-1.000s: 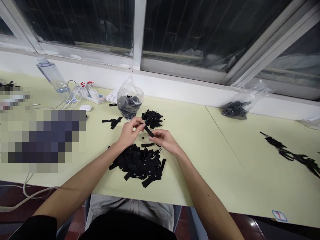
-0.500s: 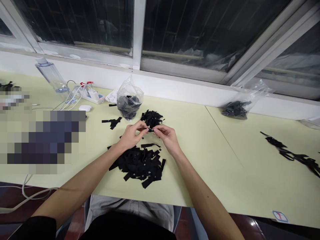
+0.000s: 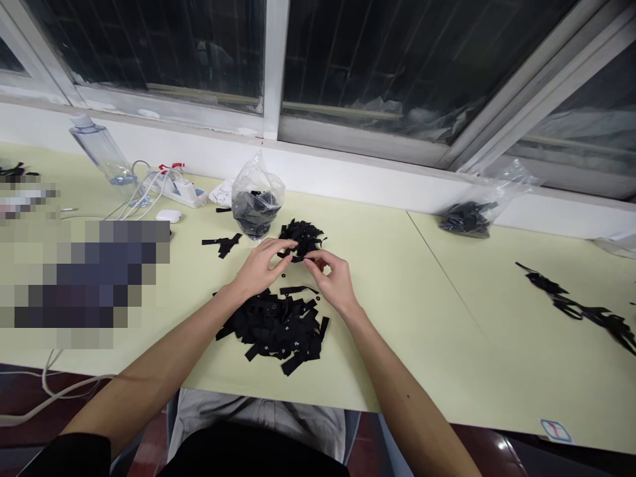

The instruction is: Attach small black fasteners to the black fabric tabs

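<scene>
Between my hands is a small black strip. My right hand pinches its right end between thumb and forefinger. My left hand is at the strip's left side, its thumb and fingers apart. Just beyond the fingertips lies a small pile of black strips. Nearer me spreads a larger pile of black strips, some with small white marks. A single strip and tiny black rings lie between the piles.
A clear bag of black pieces stands behind my left hand, near loose strips. Farther left are a bottle, a power strip and a white case. Another bag and black straps lie right.
My left thumb and forefinger have parted from the strip. My right hand still pinches it, almost in the same place.
</scene>
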A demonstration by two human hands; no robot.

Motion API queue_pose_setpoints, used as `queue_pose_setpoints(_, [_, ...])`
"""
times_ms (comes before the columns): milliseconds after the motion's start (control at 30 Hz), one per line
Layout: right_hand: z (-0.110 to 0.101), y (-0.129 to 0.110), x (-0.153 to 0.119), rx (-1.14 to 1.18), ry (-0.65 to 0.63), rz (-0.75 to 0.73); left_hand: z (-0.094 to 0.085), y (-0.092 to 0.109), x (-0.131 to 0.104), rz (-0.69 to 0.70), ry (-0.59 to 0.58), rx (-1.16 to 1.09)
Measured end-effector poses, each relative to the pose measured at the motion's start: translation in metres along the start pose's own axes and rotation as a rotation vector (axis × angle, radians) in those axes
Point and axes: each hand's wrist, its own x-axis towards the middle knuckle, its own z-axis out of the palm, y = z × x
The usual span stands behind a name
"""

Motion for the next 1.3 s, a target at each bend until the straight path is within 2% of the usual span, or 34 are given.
queue_pose_setpoints(67, [0.000,-0.003,-0.001,-0.008,-0.007,-0.046,0.000,-0.001,0.000,0.082,-0.035,0.046])
queue_pose_setpoints(167, [0.001,-0.006,-0.002,-0.009,0.010,-0.084,0.002,-0.001,0.000,0.123,-0.078,0.053])
queue_pose_setpoints(367, [0.006,-0.006,-0.005,-0.005,0.034,-0.098,0.003,0.000,-0.002,0.068,-0.059,0.027])
queue_pose_setpoints(767, [0.010,-0.006,-0.007,-0.024,0.051,-0.101,0.007,0.000,-0.004,0.040,-0.052,-0.001])
queue_pose_setpoints(933, [0.012,-0.009,-0.009,-0.092,0.188,-0.048,0.007,-0.002,-0.003,-0.034,-0.023,-0.020])
queue_pose_setpoints(1000, [0.011,-0.010,-0.010,-0.135,0.231,-0.078,0.006,-0.001,-0.002,-0.079,0.004,-0.038])
queue_pose_setpoints(1167, [0.009,-0.008,-0.011,-0.161,0.098,-0.262,0.005,0.000,-0.002,-0.152,0.075,-0.082])
queue_pose_setpoints(1300, [0.011,-0.004,-0.011,-0.143,0.042,-0.300,0.008,0.000,-0.003,-0.168,0.068,-0.117])
